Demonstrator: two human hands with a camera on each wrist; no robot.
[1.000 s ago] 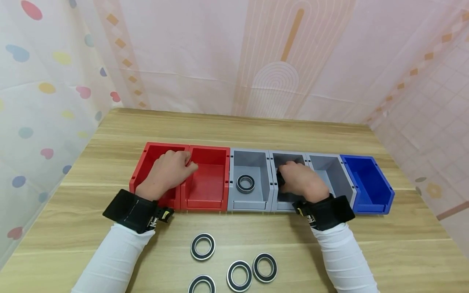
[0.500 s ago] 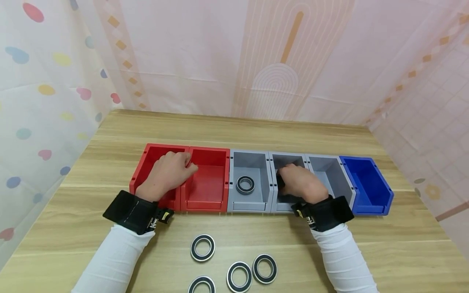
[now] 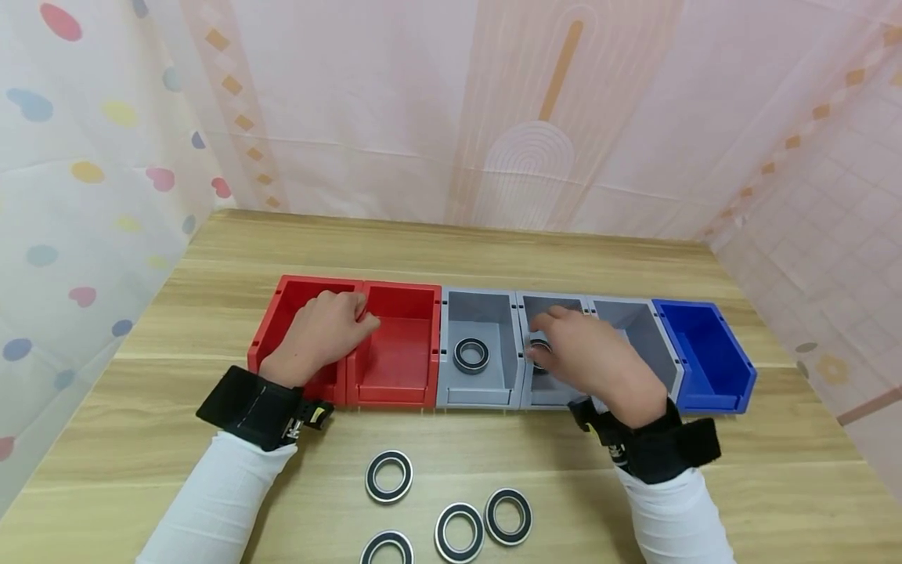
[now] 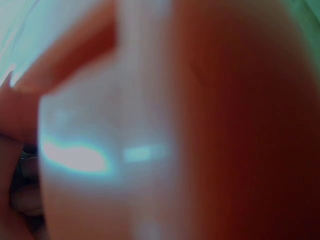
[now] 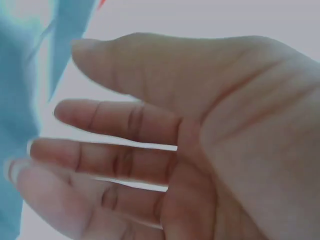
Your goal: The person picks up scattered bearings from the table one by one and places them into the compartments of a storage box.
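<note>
a black-rimmed bearing ring [image 3: 539,347] lies in the middle grey bin [image 3: 555,395], partly hidden by the right hand [image 3: 590,359], which hovers just above it with fingers straight and spread, holding nothing; the right wrist view shows the same flat, loose palm [image 5: 200,150]. another bearing ring [image 3: 471,355] lies on the floor of the left grey bin [image 3: 479,392] beside it. the left hand [image 3: 320,333] rests with curled fingers over the wall shared by the two red bins [image 3: 391,392], gripping that wall; the left wrist view is only a red blur. a third grey bin [image 3: 644,329] and a blue bin [image 3: 712,356] close the row to the right. four loose rings [image 3: 390,475] lie on the wooden table [image 3: 451,251] near the person's white sleeves.
</note>
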